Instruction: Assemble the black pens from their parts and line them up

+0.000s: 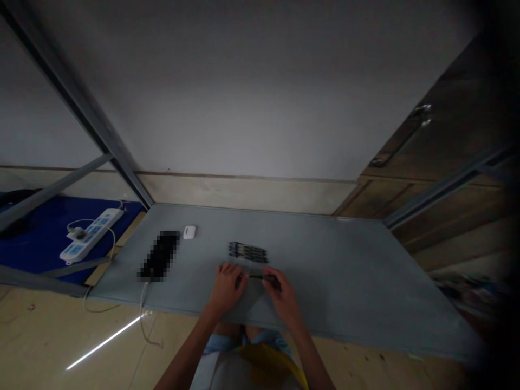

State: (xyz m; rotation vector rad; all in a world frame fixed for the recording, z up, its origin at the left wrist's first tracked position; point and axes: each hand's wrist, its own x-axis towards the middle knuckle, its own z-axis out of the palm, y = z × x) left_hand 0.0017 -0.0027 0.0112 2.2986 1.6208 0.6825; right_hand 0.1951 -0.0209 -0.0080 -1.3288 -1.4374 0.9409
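Observation:
Both hands hold a slim dark pen [255, 277] lying level between them, low over the grey table [345, 281]. My left hand [227, 287] is closed on its left end, with the fingertips covering that part. At the other end, my right hand [282, 295] pinches it between thumb and fingers. Just beyond the hands, several similar dark pens [247, 252] lie side by side in a compact row. Their fine details are too small and dim to make out.
A white earphone case [189, 232] and a blurred-out black phone [160, 255] with a white cable [142, 303] lie on the left. A power strip [92, 235] rests on the blue surface [44, 216]. Metal posts [122, 168] flank the table, and a pale wall [244, 119] stands behind it.

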